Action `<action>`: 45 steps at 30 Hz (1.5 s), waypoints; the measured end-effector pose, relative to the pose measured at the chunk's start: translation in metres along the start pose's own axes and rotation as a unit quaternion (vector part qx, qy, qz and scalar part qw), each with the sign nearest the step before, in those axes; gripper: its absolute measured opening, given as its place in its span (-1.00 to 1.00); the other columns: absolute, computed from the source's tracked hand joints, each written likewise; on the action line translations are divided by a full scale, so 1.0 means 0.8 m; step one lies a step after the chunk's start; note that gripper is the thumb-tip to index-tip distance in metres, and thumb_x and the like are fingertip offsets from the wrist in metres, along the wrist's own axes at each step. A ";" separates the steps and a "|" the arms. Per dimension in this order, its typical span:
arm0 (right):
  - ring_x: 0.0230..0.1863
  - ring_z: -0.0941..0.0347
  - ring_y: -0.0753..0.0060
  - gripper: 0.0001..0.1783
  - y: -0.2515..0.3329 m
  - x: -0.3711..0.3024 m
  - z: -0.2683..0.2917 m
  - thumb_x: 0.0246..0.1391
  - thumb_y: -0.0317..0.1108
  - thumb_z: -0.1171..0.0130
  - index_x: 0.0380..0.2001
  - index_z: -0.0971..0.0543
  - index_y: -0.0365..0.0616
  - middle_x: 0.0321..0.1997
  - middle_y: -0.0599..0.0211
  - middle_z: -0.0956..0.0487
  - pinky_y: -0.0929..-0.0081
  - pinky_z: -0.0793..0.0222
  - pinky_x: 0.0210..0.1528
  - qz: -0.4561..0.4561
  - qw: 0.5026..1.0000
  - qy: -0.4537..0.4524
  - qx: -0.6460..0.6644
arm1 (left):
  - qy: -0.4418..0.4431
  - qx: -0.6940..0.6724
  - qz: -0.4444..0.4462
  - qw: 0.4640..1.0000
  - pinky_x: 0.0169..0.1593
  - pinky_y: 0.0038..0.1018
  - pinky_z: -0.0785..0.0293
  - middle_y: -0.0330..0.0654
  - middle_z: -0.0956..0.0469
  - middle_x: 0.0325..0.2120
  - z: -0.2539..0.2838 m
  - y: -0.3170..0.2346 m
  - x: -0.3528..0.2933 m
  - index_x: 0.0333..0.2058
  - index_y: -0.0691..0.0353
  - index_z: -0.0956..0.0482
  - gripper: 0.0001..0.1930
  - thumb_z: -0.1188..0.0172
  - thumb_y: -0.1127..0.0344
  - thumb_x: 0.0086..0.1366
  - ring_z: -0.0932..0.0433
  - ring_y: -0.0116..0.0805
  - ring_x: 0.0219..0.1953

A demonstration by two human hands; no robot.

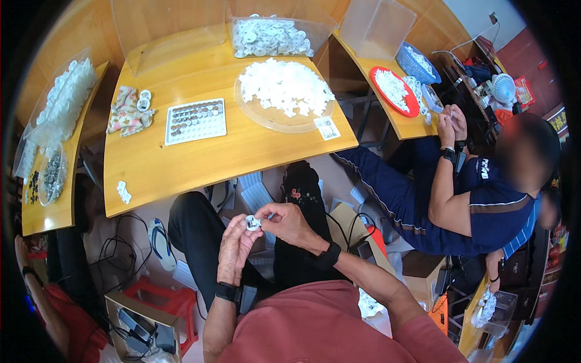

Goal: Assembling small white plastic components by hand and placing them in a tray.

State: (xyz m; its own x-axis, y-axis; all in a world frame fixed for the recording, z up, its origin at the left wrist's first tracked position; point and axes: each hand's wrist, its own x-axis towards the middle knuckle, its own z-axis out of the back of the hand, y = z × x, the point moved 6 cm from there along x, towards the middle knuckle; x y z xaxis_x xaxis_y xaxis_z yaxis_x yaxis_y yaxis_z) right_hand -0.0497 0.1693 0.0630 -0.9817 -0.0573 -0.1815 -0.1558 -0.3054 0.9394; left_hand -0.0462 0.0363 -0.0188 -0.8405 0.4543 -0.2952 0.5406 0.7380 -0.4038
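the left hand [236, 242] holds a small round white piece [253, 223] between its thumb and fingertips, above the lap and just before the near edge of the table. the right hand [287, 222] comes from the other side, its thumb and forefinger narrow, close together, and touching the right edge of this same piece — whether they also pinch some smaller part, i cannot tell. both wrists wear a black band.

on the yellow wooden table [200, 172], beyond the hands, one loose white piece [123, 192] lies near the left front corner. further in, there is a white tray [206, 134] with rows of round places; the far rows hold small round discs, and the nearest rows look unfilled. to the left of the tray lie a flowered cloth [127, 112] and, touching or almost touching it, two round white parts [144, 100]. to the right, a heap of white pieces [284, 88] covers most of a round plate [257, 116], with a printed card [327, 128] at its front rim. at the back stands a clear bin [275, 39] full of white round parts.

at the right, a co-worker in dark blue [484, 206] brings both hands together near a red plate [414, 104] of white pieces.
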 end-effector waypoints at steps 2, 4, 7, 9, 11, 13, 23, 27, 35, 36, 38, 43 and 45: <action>-0.43 -0.45 0.76 -0.83 -0.004 0.002 -0.001 -0.04 -0.52 -0.17 -0.31 -0.56 -0.28 -0.43 0.43 -0.55 0.76 -0.35 -0.45 0.004 0.999 -0.007 0.037 | -0.003 0.002 0.002 1.000 -0.20 -0.36 -0.58 -0.05 -0.51 -0.28 0.001 0.000 0.001 -0.14 0.31 -0.41 -0.77 -0.10 0.36 0.26 -0.56 -0.23 -0.26; -0.43 -0.45 0.76 -0.83 -0.010 0.004 -0.003 -0.05 -0.52 -0.18 -0.31 -0.56 -0.29 -0.43 0.44 -0.55 0.76 -0.36 -0.45 0.008 0.999 -0.019 0.043 | -0.003 0.002 0.002 1.000 -0.20 -0.37 -0.58 -0.05 -0.51 -0.28 0.001 0.000 0.001 -0.14 0.31 -0.41 -0.77 -0.10 0.36 0.26 -0.56 -0.23 -0.26; -0.45 -0.44 0.77 -0.81 -0.009 0.004 -0.003 -0.05 -0.51 -0.19 -0.30 -0.56 -0.29 -0.42 0.44 -0.55 0.76 -0.35 -0.45 0.017 0.998 -0.027 0.061 | -0.005 -0.001 0.003 1.000 -0.21 -0.36 -0.58 -0.05 -0.51 -0.29 0.001 -0.001 0.002 -0.14 0.30 -0.42 -0.77 -0.11 0.37 0.25 -0.56 -0.23 -0.27; -0.46 -0.42 0.78 -0.80 -0.004 0.005 -0.002 -0.06 -0.50 -0.19 -0.29 -0.56 -0.29 -0.42 0.45 -0.54 0.77 -0.34 -0.46 0.021 0.997 -0.022 0.073 | -0.007 -0.004 0.004 1.000 -0.22 -0.36 -0.58 -0.05 -0.52 -0.30 0.002 0.000 0.003 -0.14 0.30 -0.42 -0.77 -0.11 0.37 0.25 -0.56 -0.23 -0.28; -0.48 -0.39 0.81 -0.79 0.004 0.004 0.001 -0.06 -0.49 -0.18 -0.28 -0.57 -0.30 -0.42 0.45 -0.54 0.77 -0.31 -0.49 0.011 0.999 -0.026 0.016 | -0.023 -0.005 0.005 1.000 -0.22 -0.35 -0.58 -0.05 -0.52 -0.32 0.006 0.000 0.004 -0.14 0.30 -0.42 -0.78 -0.10 0.37 0.25 -0.56 -0.24 -0.30; -0.47 -0.43 0.73 -0.78 0.008 0.005 0.005 -0.06 -0.45 -0.18 -0.29 -0.57 -0.29 -0.46 0.40 -0.55 0.70 -0.36 -0.44 0.014 0.999 -0.036 0.013 | -0.018 -0.005 0.008 1.000 -0.22 -0.34 -0.58 -0.05 -0.52 -0.32 0.006 0.001 0.004 -0.14 0.30 -0.42 -0.78 -0.10 0.38 0.25 -0.56 -0.25 -0.31; -0.50 -0.48 0.69 -0.83 -0.020 0.008 0.005 -0.04 -0.46 -0.15 -0.35 -0.59 -0.30 -0.49 0.33 -0.60 0.70 -0.40 -0.43 -0.053 0.995 -0.014 0.078 | -0.015 0.012 0.010 1.000 -0.22 -0.36 -0.57 -0.05 -0.52 -0.33 0.000 0.001 0.004 -0.15 0.30 -0.42 -0.77 -0.12 0.35 0.25 -0.56 -0.25 -0.31; -0.45 -0.49 0.67 -0.82 -0.022 0.006 -0.001 0.06 -0.47 -0.10 -0.29 -0.56 -0.36 -0.44 0.31 -0.60 0.73 -0.43 -0.40 -0.054 0.985 -0.007 0.162 | -0.018 -0.005 0.008 1.000 -0.21 -0.35 -0.56 -0.04 -0.52 -0.31 0.006 0.001 0.005 -0.14 0.29 -0.43 -0.76 -0.12 0.36 0.24 -0.55 -0.21 -0.30; -0.33 -0.50 0.60 -0.85 -0.039 0.004 -0.003 0.08 -0.52 -0.11 -0.25 -0.53 -0.31 -0.31 0.32 -0.56 0.67 -0.47 -0.25 -0.061 0.981 0.009 0.184 | -0.018 0.009 0.013 1.000 -0.22 -0.35 -0.57 -0.03 -0.51 -0.30 -0.001 0.000 0.004 -0.13 0.30 -0.41 -0.76 -0.11 0.37 0.25 -0.56 -0.25 -0.30; -0.32 -0.49 0.62 -0.85 -0.038 0.004 -0.002 0.07 -0.54 -0.11 -0.25 -0.53 -0.30 -0.32 0.34 -0.55 0.67 -0.47 -0.26 -0.056 0.981 -0.001 0.185 | -0.019 0.010 0.012 1.000 -0.22 -0.35 -0.57 -0.03 -0.51 -0.31 -0.001 -0.001 0.003 -0.12 0.31 -0.41 -0.76 -0.10 0.36 0.25 -0.56 -0.26 -0.31; -0.32 -0.48 0.64 -0.85 -0.036 0.004 -0.001 0.06 -0.55 -0.11 -0.25 -0.52 -0.30 -0.33 0.36 -0.54 0.67 -0.46 -0.26 -0.051 0.981 -0.011 0.186 | -0.017 0.011 0.013 1.000 -0.22 -0.34 -0.58 -0.03 -0.52 -0.31 0.000 -0.001 0.004 -0.12 0.31 -0.41 -0.75 -0.11 0.36 0.25 -0.56 -0.26 -0.31; -0.32 -0.45 0.69 -0.81 -0.030 0.009 0.000 0.02 -0.57 -0.13 -0.24 -0.53 -0.32 -0.30 0.39 -0.54 0.70 -0.42 -0.30 -0.002 0.982 -0.028 0.189 | -0.018 0.021 0.013 1.000 -0.23 -0.33 -0.58 -0.04 -0.52 -0.31 -0.002 0.000 0.004 -0.12 0.31 -0.41 -0.74 -0.11 0.34 0.26 -0.56 -0.26 -0.32; -0.33 -0.45 0.70 -0.81 -0.026 0.010 -0.002 0.02 -0.57 -0.14 -0.24 -0.53 -0.32 -0.33 0.41 -0.55 0.70 -0.42 -0.31 0.019 0.984 -0.025 0.174 | -0.022 0.021 0.016 0.999 -0.23 -0.33 -0.58 -0.05 -0.52 -0.32 -0.003 0.000 0.004 -0.12 0.31 -0.41 -0.74 -0.10 0.33 0.26 -0.56 -0.26 -0.33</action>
State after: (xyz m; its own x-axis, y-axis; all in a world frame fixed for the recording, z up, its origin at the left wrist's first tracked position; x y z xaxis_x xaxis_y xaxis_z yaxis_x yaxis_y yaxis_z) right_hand -0.0543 0.1738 0.0419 -0.9903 -0.0125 -0.1383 -0.1387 0.0406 0.9895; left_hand -0.0490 0.0391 -0.0178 -0.8209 0.4545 -0.3458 0.5691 0.7012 -0.4294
